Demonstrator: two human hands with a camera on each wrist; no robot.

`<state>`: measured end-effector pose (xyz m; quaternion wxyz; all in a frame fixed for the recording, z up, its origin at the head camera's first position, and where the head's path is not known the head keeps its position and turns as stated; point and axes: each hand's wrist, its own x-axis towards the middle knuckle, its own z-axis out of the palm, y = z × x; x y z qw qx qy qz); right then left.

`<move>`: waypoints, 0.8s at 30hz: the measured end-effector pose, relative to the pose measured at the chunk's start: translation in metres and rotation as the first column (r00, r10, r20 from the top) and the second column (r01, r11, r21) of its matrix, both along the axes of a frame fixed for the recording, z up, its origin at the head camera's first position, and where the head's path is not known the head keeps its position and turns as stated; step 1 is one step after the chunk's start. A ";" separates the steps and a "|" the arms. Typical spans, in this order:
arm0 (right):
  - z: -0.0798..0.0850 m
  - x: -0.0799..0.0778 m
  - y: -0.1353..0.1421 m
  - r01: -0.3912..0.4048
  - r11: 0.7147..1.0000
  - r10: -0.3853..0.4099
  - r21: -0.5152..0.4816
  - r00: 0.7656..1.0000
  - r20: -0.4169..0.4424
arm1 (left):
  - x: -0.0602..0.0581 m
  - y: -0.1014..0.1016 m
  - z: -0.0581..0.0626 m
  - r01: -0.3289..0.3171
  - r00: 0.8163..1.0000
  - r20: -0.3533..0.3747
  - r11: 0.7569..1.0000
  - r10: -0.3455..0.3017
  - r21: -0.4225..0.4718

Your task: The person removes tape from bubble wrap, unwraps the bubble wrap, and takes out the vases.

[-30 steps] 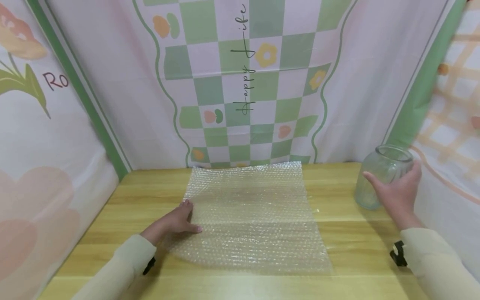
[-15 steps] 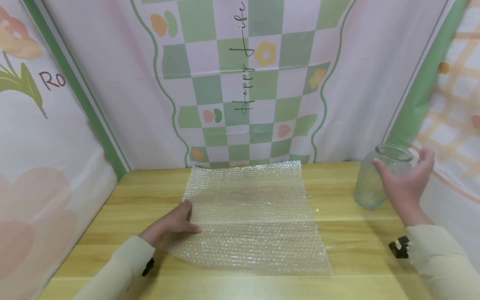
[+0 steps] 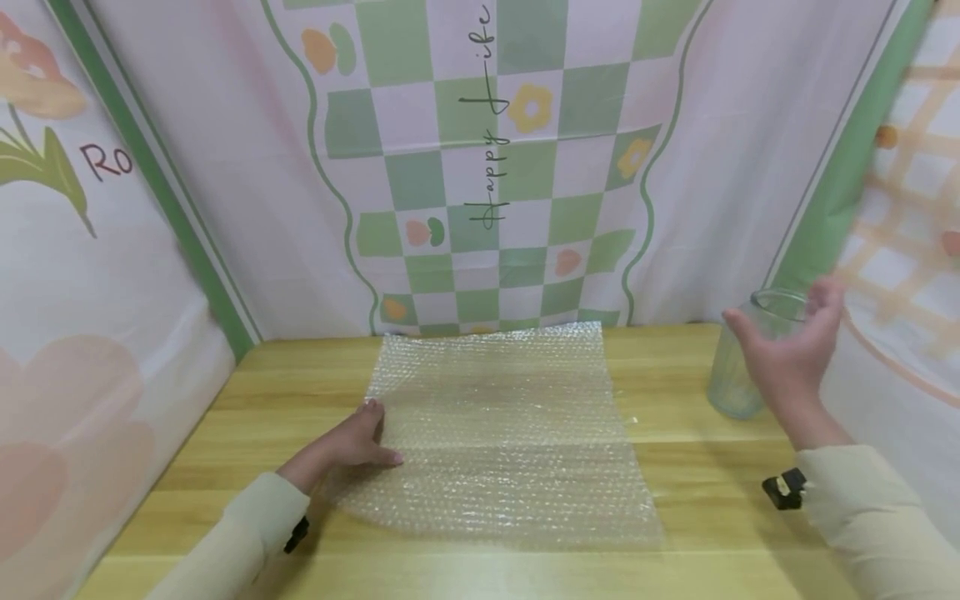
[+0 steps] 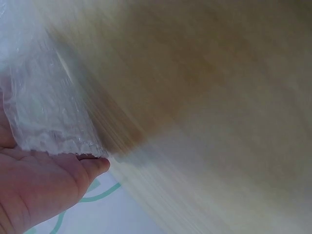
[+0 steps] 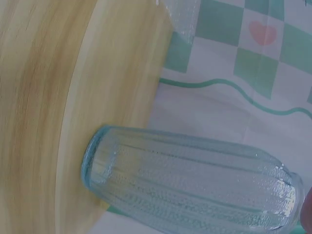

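Observation:
A clear bubble wrap sheet [image 3: 502, 433] lies spread on the wooden table. My left hand [image 3: 358, 437] rests on its left edge, thumb and fingers spread apart. In the left wrist view the wrap's edge [image 4: 53, 112] covers part of the fingers. To the right, a ribbed clear glass jar [image 3: 731, 375] stands upright without a lid. My right hand [image 3: 791, 358] is raised in front of it, thumb and fingers apart, not gripping it. The right wrist view shows the jar's whole side [image 5: 195, 180], with a bit of finger near its mouth.
The wooden table [image 3: 225, 475] meets a printed cloth backdrop [image 3: 495, 167] at its far edge. Patterned cloth also hangs at both sides, close to the jar on the right. A tiny white scrap [image 3: 633, 420] lies beside the wrap.
My right hand has let go of the jar, drawn away to the right, then swung back left in front of it. The jar, wrap and left hand keep their places.

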<state>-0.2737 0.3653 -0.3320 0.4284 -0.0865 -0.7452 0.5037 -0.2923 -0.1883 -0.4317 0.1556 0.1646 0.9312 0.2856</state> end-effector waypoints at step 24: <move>-0.022 -0.017 -0.050 -0.199 0.941 0.196 0.272 0.980 0.037 | -0.006 0.002 0.009 0.015 0.998 -0.053 1.000 -0.015 -0.013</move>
